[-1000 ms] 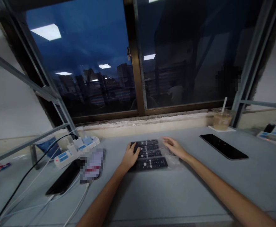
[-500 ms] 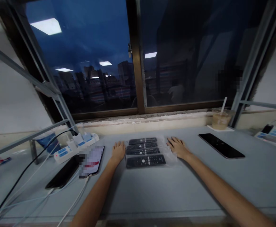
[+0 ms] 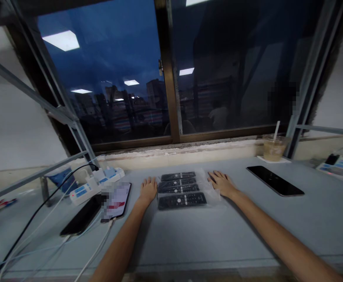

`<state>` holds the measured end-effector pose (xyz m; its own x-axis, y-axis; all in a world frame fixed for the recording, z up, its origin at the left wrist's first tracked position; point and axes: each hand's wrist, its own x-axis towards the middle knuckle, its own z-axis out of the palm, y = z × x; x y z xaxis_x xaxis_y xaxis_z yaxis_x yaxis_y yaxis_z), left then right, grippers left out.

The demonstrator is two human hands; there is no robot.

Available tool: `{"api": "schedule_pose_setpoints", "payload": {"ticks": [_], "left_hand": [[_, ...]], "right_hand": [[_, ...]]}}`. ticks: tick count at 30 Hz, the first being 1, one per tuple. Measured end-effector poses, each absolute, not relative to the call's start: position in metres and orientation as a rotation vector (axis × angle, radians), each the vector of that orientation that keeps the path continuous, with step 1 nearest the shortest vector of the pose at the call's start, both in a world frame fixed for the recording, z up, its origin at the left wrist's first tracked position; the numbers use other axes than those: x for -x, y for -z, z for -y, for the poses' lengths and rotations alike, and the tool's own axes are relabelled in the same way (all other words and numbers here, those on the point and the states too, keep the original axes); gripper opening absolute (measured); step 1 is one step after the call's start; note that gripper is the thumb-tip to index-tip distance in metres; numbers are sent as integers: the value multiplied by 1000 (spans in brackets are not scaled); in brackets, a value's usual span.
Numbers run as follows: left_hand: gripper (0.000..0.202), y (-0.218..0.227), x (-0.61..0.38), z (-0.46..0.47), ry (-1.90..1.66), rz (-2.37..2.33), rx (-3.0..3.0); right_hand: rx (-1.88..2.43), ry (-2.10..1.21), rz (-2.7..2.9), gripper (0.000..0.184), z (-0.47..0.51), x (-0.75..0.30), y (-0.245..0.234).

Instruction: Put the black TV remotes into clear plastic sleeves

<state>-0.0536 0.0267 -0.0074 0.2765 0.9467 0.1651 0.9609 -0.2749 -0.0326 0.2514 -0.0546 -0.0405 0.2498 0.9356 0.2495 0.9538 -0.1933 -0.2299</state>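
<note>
Several black remote controls [image 3: 182, 200] in clear plastic bags lie in a stacked column on the grey table, long sides facing me. At their left ends my left hand [image 3: 148, 190] lies flat with its fingers stretched away from me, holding nothing. On the other side my right hand [image 3: 222, 183] rests palm down, fingers spread. It touches or lies just beside the loose clear plastic [image 3: 208, 188] that sticks out past the remotes. Whether the fingers press on the plastic is hard to make out.
Left of me are two phones on cables, one dark [image 3: 82, 216] and one lit [image 3: 117, 203], beside a white power strip [image 3: 96, 186]. To the right lie a black phone [image 3: 274, 180], a drink cup with a straw [image 3: 273, 149] and another power strip [image 3: 337, 166]. A window stands behind.
The view has shifted slightly, so things on the left sit a little further right and lower. Both hands and the remotes keep their places on the table.
</note>
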Motion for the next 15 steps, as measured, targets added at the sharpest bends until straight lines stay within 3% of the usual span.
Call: {"api": "schedule_pose_setpoints", "payload": {"ticks": [15], "left_hand": [[46,5,52,-24,111,1815,2411]], "right_hand": [[2265,66,1789,48,59,-250,33]]}}
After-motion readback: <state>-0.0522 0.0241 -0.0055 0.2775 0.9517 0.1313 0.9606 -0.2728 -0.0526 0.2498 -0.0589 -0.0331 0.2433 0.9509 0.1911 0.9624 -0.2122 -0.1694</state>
